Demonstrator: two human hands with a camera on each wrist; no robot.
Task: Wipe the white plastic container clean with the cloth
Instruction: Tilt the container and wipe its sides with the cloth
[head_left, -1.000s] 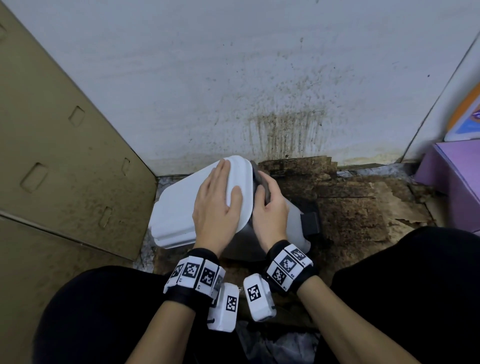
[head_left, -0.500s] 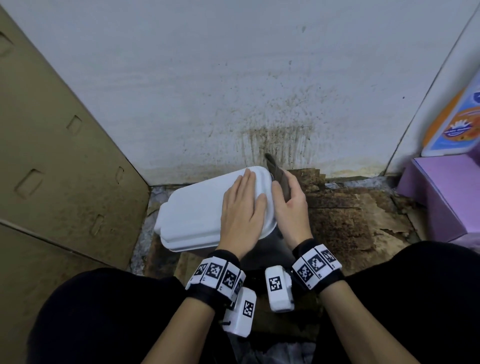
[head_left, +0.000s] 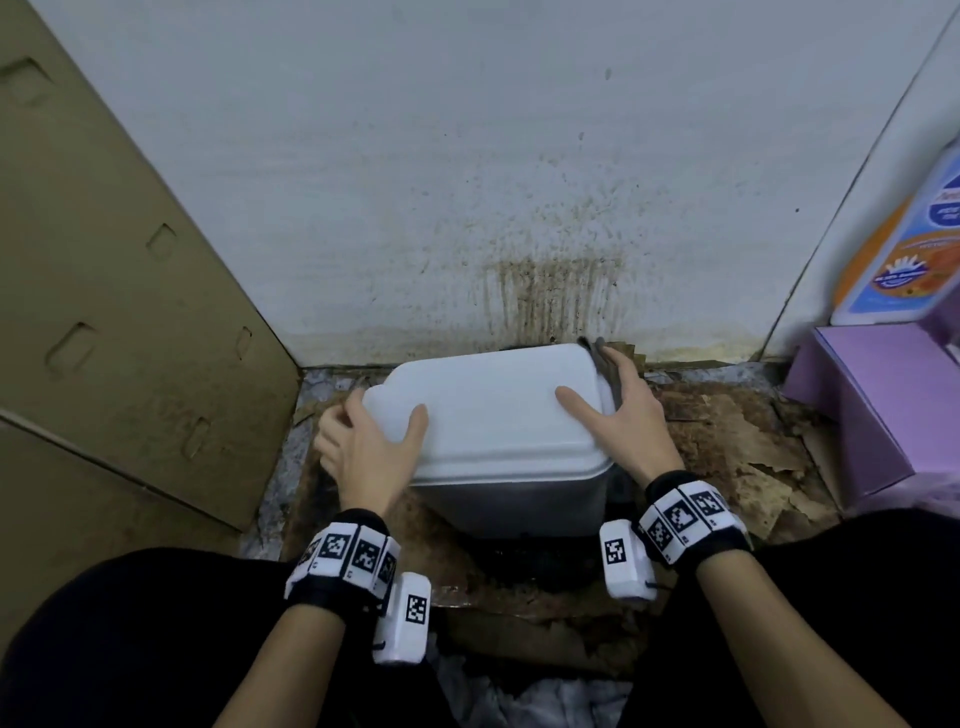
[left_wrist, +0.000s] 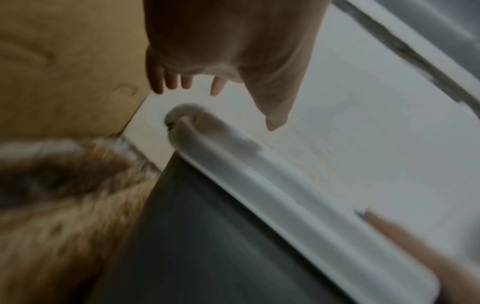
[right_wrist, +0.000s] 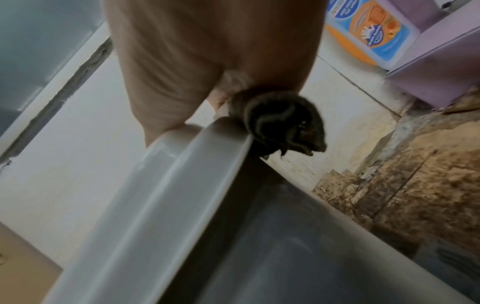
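Observation:
The white plastic container (head_left: 493, 415) stands level on the floor against the wall, its white lid up and its grey side toward me. My left hand (head_left: 363, 441) is at its left end, thumb over the lid corner and fingers spread loosely past the edge; in the blurred left wrist view the fingers (left_wrist: 182, 82) hover just beyond the lid rim (left_wrist: 259, 185). My right hand (head_left: 618, 410) grips the right end, thumb on the lid. Its fingers press a bunched dark cloth (right_wrist: 280, 123) against the rim (right_wrist: 155, 205); a strip of cloth (head_left: 602, 364) shows beside them.
A cardboard panel (head_left: 104, 312) closes off the left. The stained white wall (head_left: 545, 291) is right behind the container. A purple box (head_left: 872, 415) and an orange-blue bottle (head_left: 909, 249) stand at the right. Soiled, torn cardboard (head_left: 727, 441) covers the floor. My knees flank the spot.
The container has gone from tilted to level. My left hand slid from the lid's right part to its left end. My right hand with the cloth stayed on the right side.

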